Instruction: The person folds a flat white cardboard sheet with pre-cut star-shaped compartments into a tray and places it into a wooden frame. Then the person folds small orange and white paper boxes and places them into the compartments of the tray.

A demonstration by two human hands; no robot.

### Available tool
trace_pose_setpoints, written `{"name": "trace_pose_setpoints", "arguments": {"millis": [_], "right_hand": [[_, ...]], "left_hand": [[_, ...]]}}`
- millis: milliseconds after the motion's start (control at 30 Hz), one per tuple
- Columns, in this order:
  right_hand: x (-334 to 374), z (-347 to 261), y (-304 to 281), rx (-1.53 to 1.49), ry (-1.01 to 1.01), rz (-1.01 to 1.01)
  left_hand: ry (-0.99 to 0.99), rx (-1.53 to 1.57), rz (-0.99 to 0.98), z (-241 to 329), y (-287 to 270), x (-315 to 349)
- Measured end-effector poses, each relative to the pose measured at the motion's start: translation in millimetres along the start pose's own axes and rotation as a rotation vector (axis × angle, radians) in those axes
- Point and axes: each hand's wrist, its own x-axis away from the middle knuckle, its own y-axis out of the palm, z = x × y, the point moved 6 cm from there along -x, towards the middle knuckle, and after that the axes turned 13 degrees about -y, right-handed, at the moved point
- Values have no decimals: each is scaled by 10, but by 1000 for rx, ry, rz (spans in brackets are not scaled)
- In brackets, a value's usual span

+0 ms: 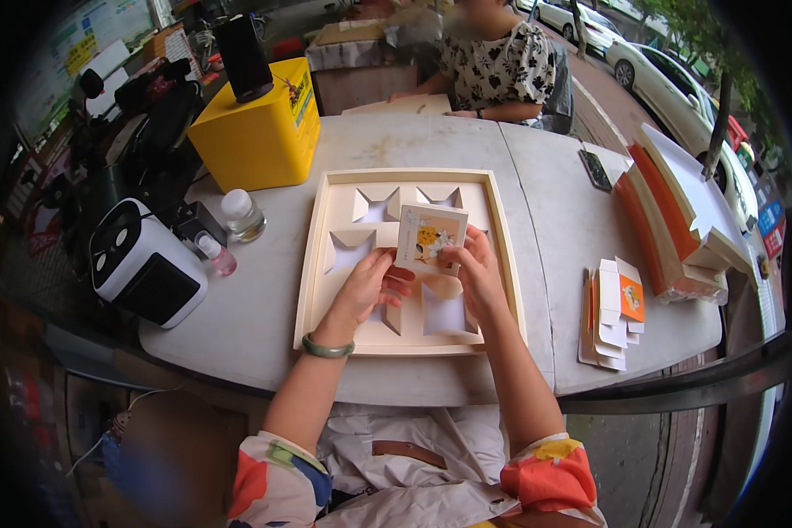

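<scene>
My right hand grips a small, flat, pale box with yellow and white flowers printed on its front. Its thumb lies across the lower right of the printed face. Close to the box's lower left corner, my left hand has its fingers loosely bent and apart; whether it touches the box is hard to tell. Beneath both hands sits a large cream tray with a raised rim and several recesses with slanted flaps. The box covers part of its middle. A green bangle circles my left wrist.
Folded orange-and-white cartons lie to the right, before a stack of large folders. A phone rests farther back. Leftward stand a yellow drawer unit, a clear jar, a pink bottle and a white heater. Another person sits opposite.
</scene>
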Motion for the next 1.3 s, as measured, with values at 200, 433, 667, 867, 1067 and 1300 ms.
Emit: {"name": "trace_pose_setpoints", "arguments": {"millis": [200,433,667,867,1067,1300], "right_hand": [[50,-26,28,99,-16,-5],[158,-36,205,282,-167,-147],[183,-56,227,244,-84,-196],[107,-198,69,178,42,-112],[69,-113,-137,224,32,-202],[106,-159,-80,267,46,-241]], "left_hand": [[27,76,-8,-19,-48,42],[545,-135,185,222,107,254],[673,-140,152,294,130,273],[719,-181,320,309,-51,343],[806,-477,302,400,206,480],[888,-911,337,367,380,492]]}}
